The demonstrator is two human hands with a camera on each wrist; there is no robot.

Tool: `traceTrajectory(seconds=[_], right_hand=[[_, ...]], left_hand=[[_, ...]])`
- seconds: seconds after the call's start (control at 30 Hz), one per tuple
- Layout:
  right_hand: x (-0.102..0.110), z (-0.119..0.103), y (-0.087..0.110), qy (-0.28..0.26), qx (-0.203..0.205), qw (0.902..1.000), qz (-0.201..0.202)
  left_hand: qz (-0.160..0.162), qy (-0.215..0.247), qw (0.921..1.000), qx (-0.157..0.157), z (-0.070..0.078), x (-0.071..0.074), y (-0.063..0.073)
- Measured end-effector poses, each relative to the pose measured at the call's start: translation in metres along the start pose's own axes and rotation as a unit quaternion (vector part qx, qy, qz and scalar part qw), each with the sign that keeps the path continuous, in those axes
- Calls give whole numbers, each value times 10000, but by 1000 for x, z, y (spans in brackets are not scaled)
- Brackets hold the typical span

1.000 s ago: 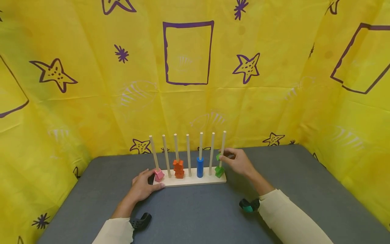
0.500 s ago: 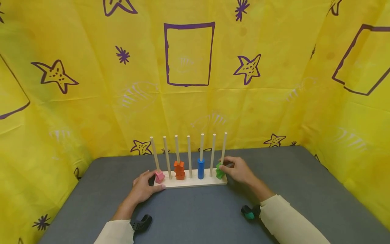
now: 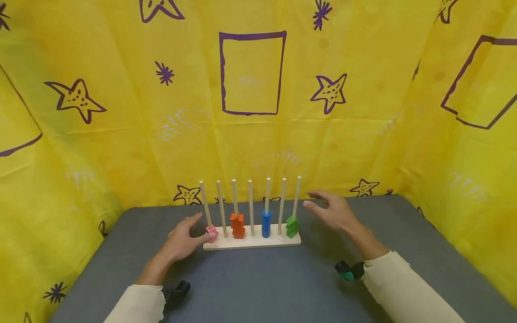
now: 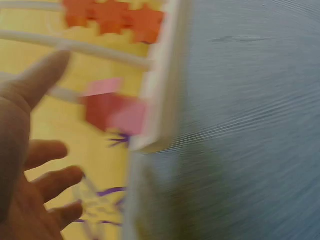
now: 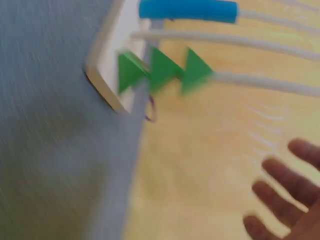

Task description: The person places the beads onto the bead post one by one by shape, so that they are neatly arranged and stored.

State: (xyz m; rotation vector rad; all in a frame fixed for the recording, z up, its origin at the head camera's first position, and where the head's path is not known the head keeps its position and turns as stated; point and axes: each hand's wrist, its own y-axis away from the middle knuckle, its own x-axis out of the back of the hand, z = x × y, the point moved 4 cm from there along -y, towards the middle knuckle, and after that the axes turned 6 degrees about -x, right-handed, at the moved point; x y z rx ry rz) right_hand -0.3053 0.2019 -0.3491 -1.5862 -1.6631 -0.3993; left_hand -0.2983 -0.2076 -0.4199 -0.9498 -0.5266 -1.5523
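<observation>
A pale wooden peg board (image 3: 250,243) with several upright pegs stands on the table. Pink blocks (image 3: 212,233) sit at the foot of its leftmost peg, orange star-shaped blocks (image 3: 238,225) on the third, a blue cylinder stack (image 3: 266,224) further right. Three green triangular blocks (image 5: 165,72) are stacked on the rightmost peg. My left hand (image 3: 181,240) is spread beside the board's left end, its thumb overlapping the pink blocks in the head view; the left wrist view shows it holding nothing. To the right of the green blocks, my right hand (image 3: 333,213) hovers with fingers apart, holding nothing.
The dark grey table (image 3: 258,287) extends around the board. Behind and at both sides hangs a yellow cloth (image 3: 250,148) with purple drawings. Black bands (image 3: 350,271) are worn at both wrists.
The right hand lowered a green block onto the rightmost stack, let go and drew away to the right. The left hand released the board's left end and moved back to the left.
</observation>
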Motion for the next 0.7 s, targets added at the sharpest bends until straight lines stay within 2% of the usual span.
traceTrajectory(seconds=[0.07, 0.17, 0.23, 0.33, 0.47, 0.7], right_hand=[[17, -7, -1, 582, 227, 9976, 288], [38, -16, -1, 1519, 388, 9846, 778], [47, -19, -1, 2018, 215, 9748, 926], [55, -21, 0, 2565, -315, 9632, 743], [60, -24, -1, 2763, -781, 9569, 436], [62, -25, -2, 2741, -972, 9562, 323]], left_hand=[[192, -357, 9992, -52, 7, 19, -2], [434, -843, 9955, -8, 19, 47, -5], [505, -1107, 9926, -6, 27, 62, -6], [537, -1364, 9892, -46, 37, 78, -9], [525, -1542, 9866, -18, 45, 91, -13], [469, -1670, 9848, 89, 45, 100, -14]])
